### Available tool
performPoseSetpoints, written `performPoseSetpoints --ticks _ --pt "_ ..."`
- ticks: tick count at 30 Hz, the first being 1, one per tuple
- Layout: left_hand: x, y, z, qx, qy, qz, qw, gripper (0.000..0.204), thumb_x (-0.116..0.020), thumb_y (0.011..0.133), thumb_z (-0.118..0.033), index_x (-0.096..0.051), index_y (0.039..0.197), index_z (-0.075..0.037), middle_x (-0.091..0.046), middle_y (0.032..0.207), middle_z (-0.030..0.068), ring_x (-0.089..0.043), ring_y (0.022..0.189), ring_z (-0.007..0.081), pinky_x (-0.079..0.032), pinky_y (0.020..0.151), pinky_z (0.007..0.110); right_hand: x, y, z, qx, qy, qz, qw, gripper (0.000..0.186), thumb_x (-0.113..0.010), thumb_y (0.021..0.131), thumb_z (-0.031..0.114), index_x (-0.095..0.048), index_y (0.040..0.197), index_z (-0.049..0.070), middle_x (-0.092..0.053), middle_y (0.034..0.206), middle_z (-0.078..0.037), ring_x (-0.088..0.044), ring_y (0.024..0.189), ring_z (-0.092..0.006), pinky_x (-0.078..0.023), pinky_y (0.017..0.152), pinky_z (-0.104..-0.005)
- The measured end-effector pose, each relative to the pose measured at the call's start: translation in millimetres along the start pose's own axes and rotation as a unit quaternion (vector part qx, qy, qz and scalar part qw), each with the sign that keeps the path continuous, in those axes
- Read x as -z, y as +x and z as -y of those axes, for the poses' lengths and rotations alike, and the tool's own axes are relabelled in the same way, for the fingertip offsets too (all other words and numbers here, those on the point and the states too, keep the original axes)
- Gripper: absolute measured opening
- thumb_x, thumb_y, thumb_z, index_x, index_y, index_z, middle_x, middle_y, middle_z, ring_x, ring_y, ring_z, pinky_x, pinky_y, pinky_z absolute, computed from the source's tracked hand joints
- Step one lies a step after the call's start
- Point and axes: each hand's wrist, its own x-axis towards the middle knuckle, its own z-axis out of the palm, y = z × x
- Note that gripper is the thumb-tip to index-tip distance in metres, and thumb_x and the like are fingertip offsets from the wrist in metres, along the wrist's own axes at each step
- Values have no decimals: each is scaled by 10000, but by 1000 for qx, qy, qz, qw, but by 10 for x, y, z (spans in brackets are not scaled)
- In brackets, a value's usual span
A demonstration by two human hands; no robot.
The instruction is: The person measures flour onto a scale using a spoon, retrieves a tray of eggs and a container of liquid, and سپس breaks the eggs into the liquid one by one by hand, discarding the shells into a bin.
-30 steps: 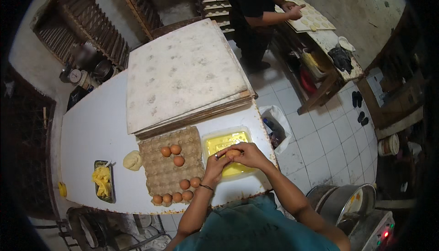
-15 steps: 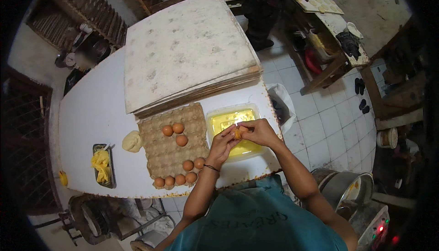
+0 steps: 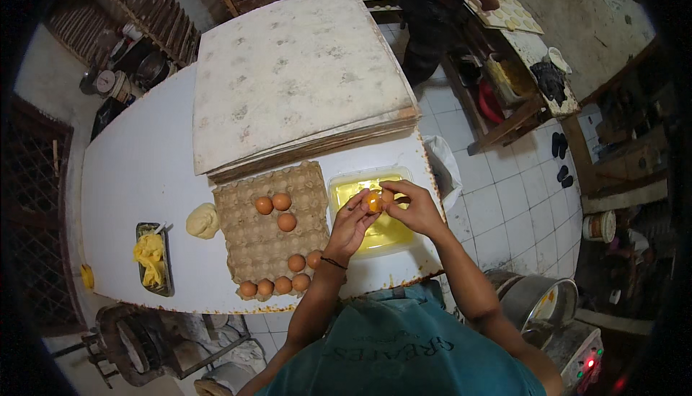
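Observation:
Over a clear plastic tub (image 3: 333, 198) of yellow liquid, both my hands hold the parts of a cracked brown egg. My left hand (image 3: 349, 230) pinches the shell half in which an orange yolk (image 3: 374, 201) shows. The other shell half (image 3: 388, 196) is gripped by the fingertips of my right hand (image 3: 418, 210), close beside the first. Left of the tub lies a cardboard egg tray (image 3: 249, 248) on the white table. It carries three brown eggs (image 3: 286, 222) towards its far side and several more eggs (image 3: 282, 285) along its near edge.
A tall stack of floured boards (image 3: 288, 79) fills the table's far part. Left of the egg tray are a dough ball (image 3: 203, 221) and a black dish with a yellow soft mass (image 3: 149, 255). A metal bowl (image 3: 537, 299) stands at my right. A co-worker (image 3: 432, 0) works at another table.
The two shell halves have parted further, and the yolk shows more plainly in the left one. My hands remain over the tub. The view has shifted slightly.

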Motion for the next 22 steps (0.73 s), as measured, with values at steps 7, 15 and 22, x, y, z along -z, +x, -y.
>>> performPoseSetpoints --ticks 7,15,22 --pt "-15 8 -74 -30 -37 26 999 415 -504 865 -69 -368 1253 -23 -482 1161 130 -517 1044 223 -464 899 323 61 -78 -43 2 83 1 997 383 -611 686 34 -577 1067 54 -572 950 -38 -540 853 -107 -440 673 -211" --pt "-81 3 -175 -53 -21 20 998 424 -524 858 -86 -371 1248 -25 -471 1185 144 -506 1073 265 -467 903 333 186 -185 -247 47 -167 -21 985 323 -609 679 37 -577 1000 23 -581 944 -76 -564 846 -159 -465 686 -269" --pt "-124 -29 -223 -58 0 26 998 453 -531 853 -84 -348 1264 -33 -447 1223 166 -494 1094 296 -467 904 337 150 -224 -65 32 68 -64 995 268 -583 763 54 -576 1031 62 -571 1054 -76 -544 971 -235 -427 871 -338"
